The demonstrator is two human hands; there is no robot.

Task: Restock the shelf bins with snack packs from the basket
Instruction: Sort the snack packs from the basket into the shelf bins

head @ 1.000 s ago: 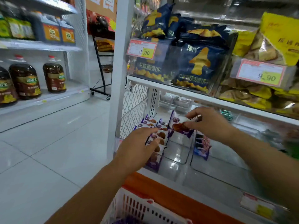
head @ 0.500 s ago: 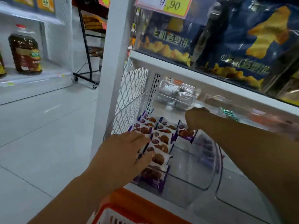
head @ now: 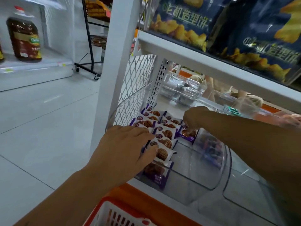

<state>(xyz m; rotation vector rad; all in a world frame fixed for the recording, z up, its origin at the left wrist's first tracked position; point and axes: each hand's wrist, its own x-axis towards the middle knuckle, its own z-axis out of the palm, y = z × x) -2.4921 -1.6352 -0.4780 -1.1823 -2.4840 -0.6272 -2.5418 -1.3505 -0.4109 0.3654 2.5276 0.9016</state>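
A pale grey tiled floor spreads left of the left hand. Farther left, a low white shelf carries a dark bottle. Above the hand stand a white post and a white mesh panel. A black wheeled rack stands beyond them.

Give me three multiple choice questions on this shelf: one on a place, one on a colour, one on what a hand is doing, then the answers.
1. Where do the dark blue snack bags sit? A) inside a fridge B) on the white shelf above the clear plastic bin C) hanging on hooks
2. What colour edges the small white biscuit packs in the bin? A) green B) purple C) black
3. What is the right hand doing? A) hanging empty B) holding a pen C) pinching one biscuit pack
Answers: 1 B, the bags stand over the bin. 2 B, purple borders show on each pack. 3 C, it closes on that pack.
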